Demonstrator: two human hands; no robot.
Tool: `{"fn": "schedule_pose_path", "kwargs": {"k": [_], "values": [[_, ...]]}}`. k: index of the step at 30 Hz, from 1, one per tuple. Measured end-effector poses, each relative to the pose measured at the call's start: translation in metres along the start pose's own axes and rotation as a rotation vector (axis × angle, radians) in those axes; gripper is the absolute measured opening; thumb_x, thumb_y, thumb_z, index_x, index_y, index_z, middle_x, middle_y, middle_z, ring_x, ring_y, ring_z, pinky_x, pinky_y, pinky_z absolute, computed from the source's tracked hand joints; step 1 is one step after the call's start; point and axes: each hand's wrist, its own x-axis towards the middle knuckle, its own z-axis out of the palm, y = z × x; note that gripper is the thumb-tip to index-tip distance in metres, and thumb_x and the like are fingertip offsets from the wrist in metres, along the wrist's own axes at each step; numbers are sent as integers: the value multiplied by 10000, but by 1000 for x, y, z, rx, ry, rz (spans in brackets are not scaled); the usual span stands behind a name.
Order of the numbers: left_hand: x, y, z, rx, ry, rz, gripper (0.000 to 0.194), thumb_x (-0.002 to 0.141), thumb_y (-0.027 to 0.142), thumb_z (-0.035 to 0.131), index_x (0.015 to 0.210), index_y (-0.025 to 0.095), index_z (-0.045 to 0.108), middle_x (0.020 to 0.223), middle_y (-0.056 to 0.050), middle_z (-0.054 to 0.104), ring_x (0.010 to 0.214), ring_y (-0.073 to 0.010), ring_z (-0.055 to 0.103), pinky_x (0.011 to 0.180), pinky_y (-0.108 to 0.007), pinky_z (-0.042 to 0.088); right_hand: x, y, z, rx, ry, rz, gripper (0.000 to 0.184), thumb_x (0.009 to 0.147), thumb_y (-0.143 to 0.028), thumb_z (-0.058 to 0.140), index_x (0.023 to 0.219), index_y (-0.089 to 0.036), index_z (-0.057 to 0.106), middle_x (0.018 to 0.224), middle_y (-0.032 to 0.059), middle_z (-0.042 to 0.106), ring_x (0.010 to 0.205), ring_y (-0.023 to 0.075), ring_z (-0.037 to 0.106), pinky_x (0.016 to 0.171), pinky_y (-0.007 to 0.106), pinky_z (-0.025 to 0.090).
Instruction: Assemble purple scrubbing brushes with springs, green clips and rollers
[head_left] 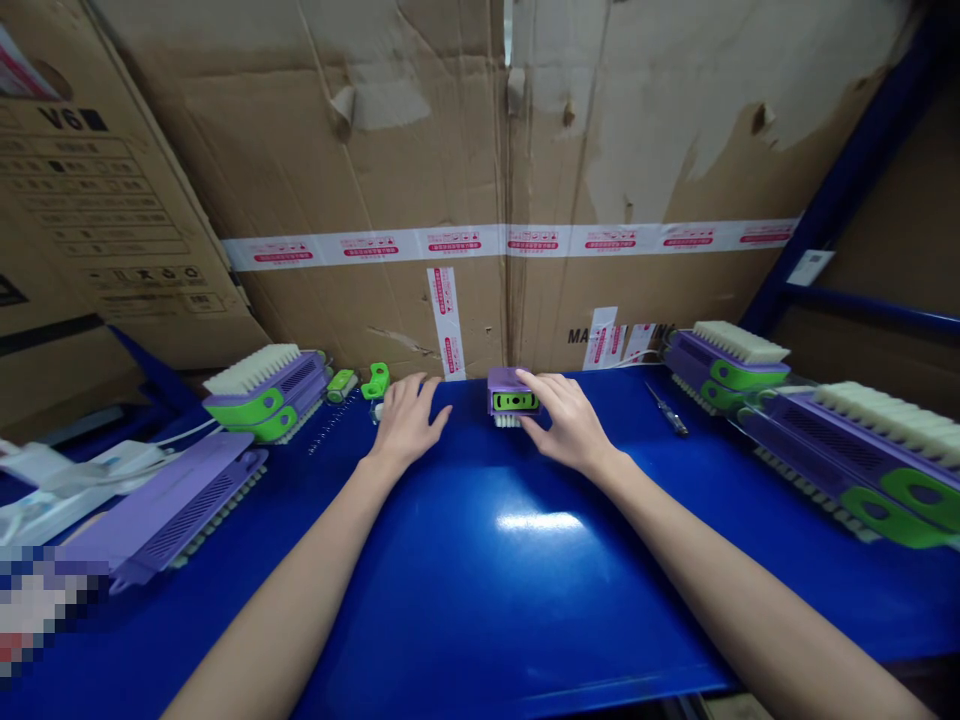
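Note:
My right hand (566,420) grips a small purple brush head (504,380) from its right side, thumb below and fingers over the top. The brush head stands on the blue table with a green end plate facing me and white bristles underneath. My left hand (409,415) is open, palm down over the table, fingers spread, holding nothing. Just left of it lie a green bracket (376,380) and a small green-and-white part (342,386), with a row of small screws (330,425) close by. Part of a small pale piece shows beside the left wrist.
Purple-and-green brushes (262,395) and a purple brush housing (180,500) lie left, near a white power strip (82,490). More brushes (727,365) lie right, beside a screwdriver (667,410). Cardboard (375,130) walls the back; a blue metal post (840,170) stands right.

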Motion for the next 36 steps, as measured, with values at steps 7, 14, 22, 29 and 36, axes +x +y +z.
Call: {"fn": "schedule_pose_path", "kwargs": {"k": [7, 14, 22, 29, 36], "values": [[-8, -11, 13, 159, -8, -158, 419, 819, 330, 464, 1173, 117, 530, 1186, -224, 543, 1154, -390, 464, 958, -630, 304, -1, -3, -1, 22, 37, 25, 635, 758, -167, 577, 1366, -181, 392, 1171, 125, 613, 1040, 274, 554, 822, 427, 458], [-2, 13, -3, 78, 3, -12, 494, 841, 382, 472, 1257, 116, 467, 1219, -205, 538, 1157, -348, 478, 1020, -572, 281, -1, -2, 6, 69, 183, 143, 538, 818, -230, 572, 1337, -196, 436, 1124, 121, 642, 999, 269, 589, 829, 443, 496], [-8, 72, -5, -138, 74, 175, 862, 734, 511, 635, 1392, 112, 246, 1297, -204, 500, 1165, -333, 493, 1010, -497, 336, 1, -18, 11, 139, 295, 331, 456, 797, -261, 610, 1241, -184, 535, 1111, 113, 667, 991, 255, 642, 861, 403, 530], [-7, 71, -1, -92, 129, 106, 620, 822, 354, 552, 1347, 111, 332, 1248, -200, 531, 1133, -319, 516, 974, -473, 387, -2, -26, 23, 302, 195, 396, 473, 763, -215, 608, 1228, -164, 543, 1149, 118, 655, 1021, 244, 641, 875, 387, 536], [-6, 61, 0, -141, 115, 133, 643, 846, 356, 523, 1393, 121, 283, 1320, -201, 479, 1208, -302, 476, 983, -439, 418, -5, -23, 28, 361, 76, 367, 703, 758, -162, 571, 1411, -195, 311, 1314, 118, 538, 1175, 250, 548, 958, 424, 493]]}}
